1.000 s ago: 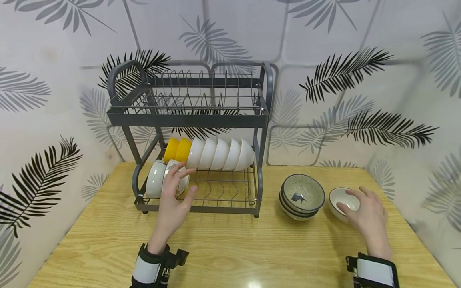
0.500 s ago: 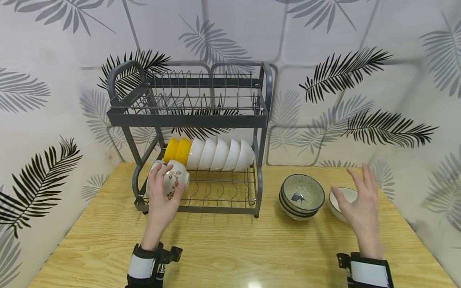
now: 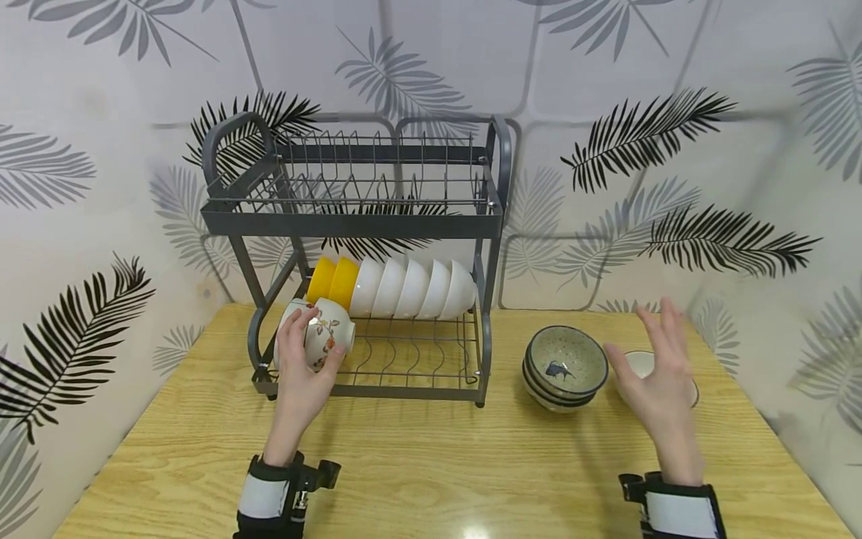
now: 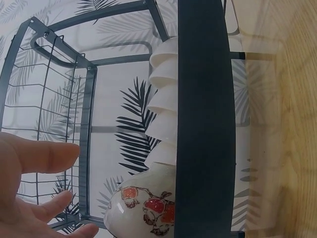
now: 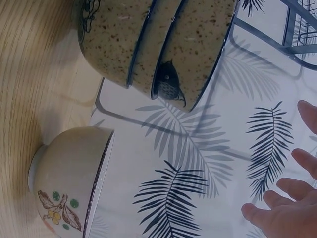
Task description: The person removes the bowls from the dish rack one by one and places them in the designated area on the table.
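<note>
- Left hand (image 3: 301, 374) gripped the floral bowl (image 3: 322, 343), lying on its side in the dish rack's (image 3: 377, 385) lower tier, front left.
- Right hand (image 3: 656, 385) hovered open, fingers spread, above the small bowl (image 3: 687, 389) on the desk (image 3: 438, 464).
- Judged outstanding: that bowl and the speckled bowl stack (image 3: 564, 368), both unracked.

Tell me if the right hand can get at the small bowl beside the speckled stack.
Probably yes. The right hand hovers open just above the small bowl, which sits alone on the table; the speckled stack stands apart to its left.
</note>
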### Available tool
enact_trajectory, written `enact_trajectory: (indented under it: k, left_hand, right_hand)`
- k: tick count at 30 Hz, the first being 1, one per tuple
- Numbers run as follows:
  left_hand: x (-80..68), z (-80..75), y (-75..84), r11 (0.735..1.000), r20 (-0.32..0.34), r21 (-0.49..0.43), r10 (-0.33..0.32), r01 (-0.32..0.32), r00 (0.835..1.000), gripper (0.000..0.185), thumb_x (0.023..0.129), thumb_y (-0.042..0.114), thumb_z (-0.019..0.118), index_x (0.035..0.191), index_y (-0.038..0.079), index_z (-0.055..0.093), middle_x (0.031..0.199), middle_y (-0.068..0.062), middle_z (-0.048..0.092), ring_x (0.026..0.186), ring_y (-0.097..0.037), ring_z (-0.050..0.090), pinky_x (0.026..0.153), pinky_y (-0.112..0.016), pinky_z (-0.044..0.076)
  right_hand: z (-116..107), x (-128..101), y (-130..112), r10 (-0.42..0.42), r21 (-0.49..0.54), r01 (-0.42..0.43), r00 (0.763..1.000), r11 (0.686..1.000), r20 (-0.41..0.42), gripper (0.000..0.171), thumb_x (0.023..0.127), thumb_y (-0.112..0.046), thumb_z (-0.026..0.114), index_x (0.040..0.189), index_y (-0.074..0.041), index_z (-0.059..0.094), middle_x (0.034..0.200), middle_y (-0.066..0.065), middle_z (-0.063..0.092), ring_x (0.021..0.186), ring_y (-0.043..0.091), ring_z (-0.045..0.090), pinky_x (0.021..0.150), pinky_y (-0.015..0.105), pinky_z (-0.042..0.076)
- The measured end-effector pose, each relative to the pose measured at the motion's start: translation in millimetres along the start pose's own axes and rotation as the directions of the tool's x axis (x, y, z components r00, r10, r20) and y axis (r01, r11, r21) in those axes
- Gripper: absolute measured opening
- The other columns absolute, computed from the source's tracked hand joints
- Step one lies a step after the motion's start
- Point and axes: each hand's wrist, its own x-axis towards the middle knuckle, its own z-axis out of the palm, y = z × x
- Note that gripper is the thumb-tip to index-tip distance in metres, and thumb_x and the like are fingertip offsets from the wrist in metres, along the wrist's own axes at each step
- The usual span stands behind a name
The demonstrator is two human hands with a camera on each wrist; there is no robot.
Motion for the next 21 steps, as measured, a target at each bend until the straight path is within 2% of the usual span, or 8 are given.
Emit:
enact_trajectory:
  k: [8, 21]
  left_hand:
    - [0.3, -0.3, -0.6, 1.000, -0.024, 0.009, 0.008, -0.008, 1.000, 0.056, 0.093, 0.002, 0.067, 0.144, 0.002, 0.042, 0.161, -0.028, 0.018, 0.149, -0.051, 0.014, 0.110, -0.074, 0.030]
    - [0.3, -0.1, 1.3, 1.000, 0.015, 0.007, -0.010, 0.010, 1.000, 0.057, 0.094, 0.001, 0.064, 0.146, 0.001, 0.041, 0.161, -0.028, 0.019, 0.146, -0.051, 0.025, 0.110, -0.072, 0.034]
  right_hand:
    - [5.1, 0.3, -2.0, -0.029, 0.023, 0.029, 1.000, 0.999, 0.003, 0.064, 0.083, -0.003, 0.076, 0.142, 0.003, 0.052, 0.165, 0.027, 0.022, 0.154, 0.049, 0.013, 0.124, 0.068, 0.010]
    - [6.3, -0.9, -3.8, -0.046, 0.032, 0.046, 0.999, 0.998, 0.006, 0.060, 0.083, -0.003, 0.075, 0.139, 0.005, 0.054, 0.165, 0.025, 0.024, 0.154, 0.049, 0.016, 0.123, 0.070, 0.013]
